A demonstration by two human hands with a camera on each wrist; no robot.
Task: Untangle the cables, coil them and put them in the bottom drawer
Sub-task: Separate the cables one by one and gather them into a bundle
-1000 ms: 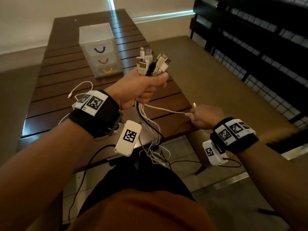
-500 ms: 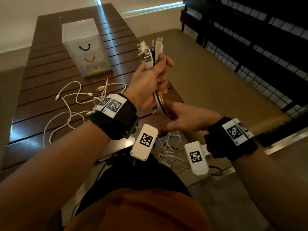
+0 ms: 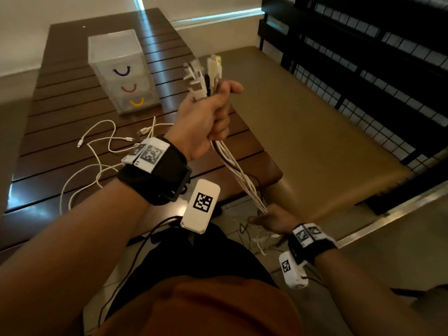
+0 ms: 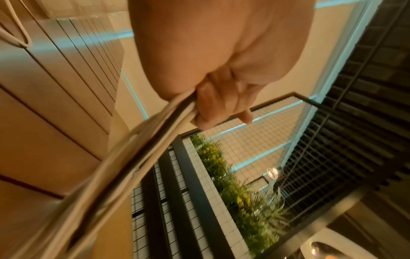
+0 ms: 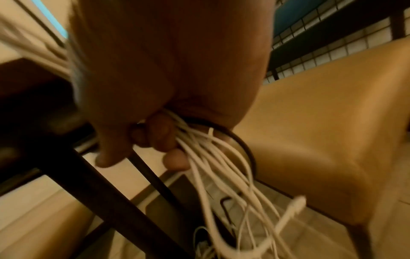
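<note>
The clear drawer unit stood on the slatted table at 11 o'clock from the raised left hand, all three drawers closed; contents could not be made out through the frosted fronts. The left hand was fisted around the cable bundle, connectors protruding above the fist. The right hand, at 5 o'clock off the table's near corner, was curled around the same strands lower down, pulling them taut; loose tails hung below it, blurred. More white cables lay loose on the table. The padded bench stood at 3 o'clock beside the table.
</note>
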